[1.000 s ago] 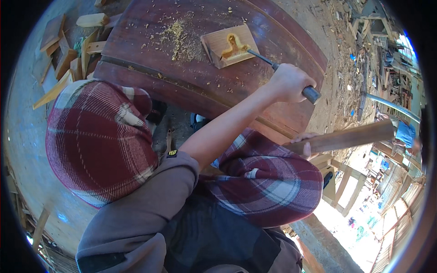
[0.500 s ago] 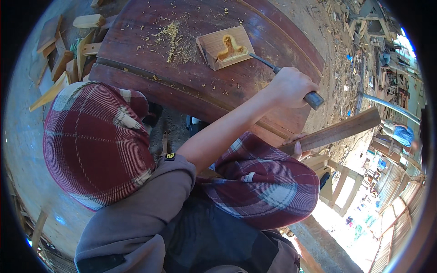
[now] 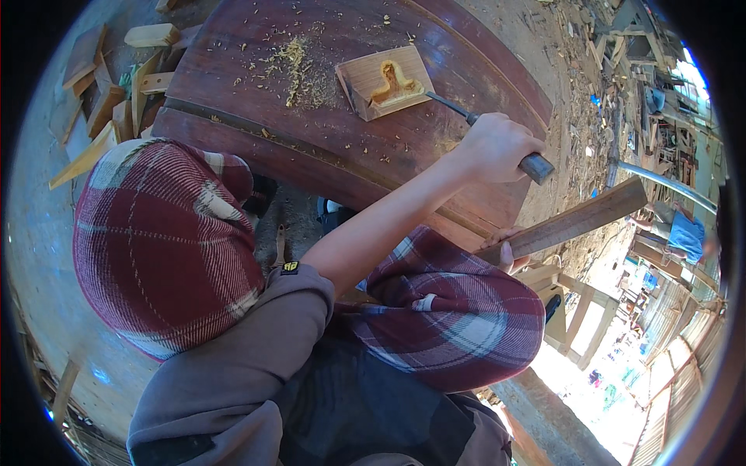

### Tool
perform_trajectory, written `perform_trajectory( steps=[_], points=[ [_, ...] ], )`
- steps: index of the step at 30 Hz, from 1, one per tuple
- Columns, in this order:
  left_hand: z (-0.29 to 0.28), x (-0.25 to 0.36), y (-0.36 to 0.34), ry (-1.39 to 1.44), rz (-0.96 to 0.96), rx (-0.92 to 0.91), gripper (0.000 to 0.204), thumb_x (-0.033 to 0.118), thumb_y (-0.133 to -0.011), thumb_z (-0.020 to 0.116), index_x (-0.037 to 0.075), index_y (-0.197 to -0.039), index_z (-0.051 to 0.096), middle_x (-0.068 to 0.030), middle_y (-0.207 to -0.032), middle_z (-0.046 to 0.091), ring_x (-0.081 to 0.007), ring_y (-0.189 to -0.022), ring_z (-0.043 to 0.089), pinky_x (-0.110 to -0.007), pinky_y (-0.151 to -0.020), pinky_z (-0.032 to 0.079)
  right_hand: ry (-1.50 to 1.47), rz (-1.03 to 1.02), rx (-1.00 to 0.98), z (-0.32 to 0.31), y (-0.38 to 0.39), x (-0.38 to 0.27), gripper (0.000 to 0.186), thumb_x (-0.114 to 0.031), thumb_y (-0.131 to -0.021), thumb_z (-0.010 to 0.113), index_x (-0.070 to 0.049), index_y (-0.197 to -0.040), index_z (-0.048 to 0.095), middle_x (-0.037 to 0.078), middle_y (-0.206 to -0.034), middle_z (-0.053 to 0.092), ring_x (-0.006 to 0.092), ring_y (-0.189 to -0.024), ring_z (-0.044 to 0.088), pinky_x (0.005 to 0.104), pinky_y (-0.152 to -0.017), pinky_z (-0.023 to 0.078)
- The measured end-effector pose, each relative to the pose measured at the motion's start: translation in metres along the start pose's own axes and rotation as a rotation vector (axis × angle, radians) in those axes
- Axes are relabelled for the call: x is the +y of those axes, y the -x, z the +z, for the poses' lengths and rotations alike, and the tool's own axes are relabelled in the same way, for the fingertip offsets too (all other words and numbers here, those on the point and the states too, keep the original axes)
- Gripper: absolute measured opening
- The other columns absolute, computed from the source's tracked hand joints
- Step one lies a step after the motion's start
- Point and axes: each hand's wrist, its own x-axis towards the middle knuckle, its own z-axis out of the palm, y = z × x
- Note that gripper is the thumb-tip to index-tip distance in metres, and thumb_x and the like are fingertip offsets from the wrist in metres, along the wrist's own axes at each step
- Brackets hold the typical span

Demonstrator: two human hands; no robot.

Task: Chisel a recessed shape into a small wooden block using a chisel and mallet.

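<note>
My left hand (image 3: pixel 496 149) is wrapped round the dark handle of a chisel (image 3: pixel 452 106). The chisel's metal tip points left and meets the right edge of a small wooden block (image 3: pixel 353 76), beside a rounded, pale-yellow carved hollow (image 3: pixel 392 84). I cannot tell if the tip presses into the wood. By my right knee, my right hand (image 3: pixel 509 250) grips a long, flat-sided wooden bar (image 3: pixel 579 220) near its lower end, with the bar slanting up to the right. Part of that hand is hidden by the bar and my plaid-covered leg.
The block lies on a dark reddish wooden table (image 3: pixel 233 78), with a heap of wood shavings (image 3: pixel 295 66) to its left. Wood offcuts (image 3: pixel 101 93) are piled at the far left. A brush (image 3: pixel 281 245) lies between my legs. Another person in blue (image 3: pixel 687 234) is at the far right.
The free end of the wooden bar has shifted slightly up and left. The chisel and block stay in place. The person in the background has changed posture.
</note>
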Motion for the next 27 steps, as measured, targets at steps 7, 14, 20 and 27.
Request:
perform_trajectory(
  steps=[7,14,20,27],
  points=[
    [0.005,-0.004,0.003,0.020,0.050,0.181,0.016,0.016,-0.065,0.069,0.017,-0.080,0.062,-0.0009,-0.073,0.061,-0.0249,-0.075,0.062,-0.038,-0.070,0.046,-0.048,-0.003,0.082,0.018,0.002,-0.004,0.034,-0.020,-0.075,0.066,0.002,-0.095,0.049,0.012,-0.071,0.052,0.0175,-0.055,0.054,0.0291,-0.049,0.051],
    [0.034,-0.003,-0.005,0.056,0.075,0.173,0.020,0.011,-0.065,0.068,0.016,-0.083,0.061,-0.0026,-0.078,0.058,-0.0271,-0.074,0.059,-0.037,-0.069,0.044,0.210,0.172,0.084,-0.002,0.005,-0.002,0.035,-0.019,-0.072,0.069,-0.002,-0.098,0.053,0.010,-0.087,0.055,0.0182,-0.075,0.056,0.0367,-0.064,0.048],
    [-0.010,0.013,0.005,0.197,-0.095,0.364,0.033,-0.008,-0.061,0.068,0.009,-0.089,0.064,-0.0089,-0.091,0.064,-0.0277,-0.087,0.062,-0.036,-0.078,0.046,0.273,0.249,0.088,0.029,-0.005,-0.009,0.056,-0.021,-0.073,0.078,0.002,-0.115,0.050,0.011,-0.089,0.060,0.0172,-0.079,0.055,0.0313,-0.068,0.047],
    [-0.055,-0.007,-0.009,0.308,-0.264,0.761,0.008,-0.006,-0.085,0.060,0.002,-0.086,0.061,-0.0041,-0.091,0.062,-0.0137,-0.086,0.057,-0.028,-0.081,0.046,0.609,0.361,-0.048,0.031,-0.008,0.020,0.078,-0.051,-0.074,0.075,0.002,-0.124,0.047,0.029,-0.103,0.064,0.0420,-0.101,0.062,0.0444,-0.085,0.049]
  ],
)
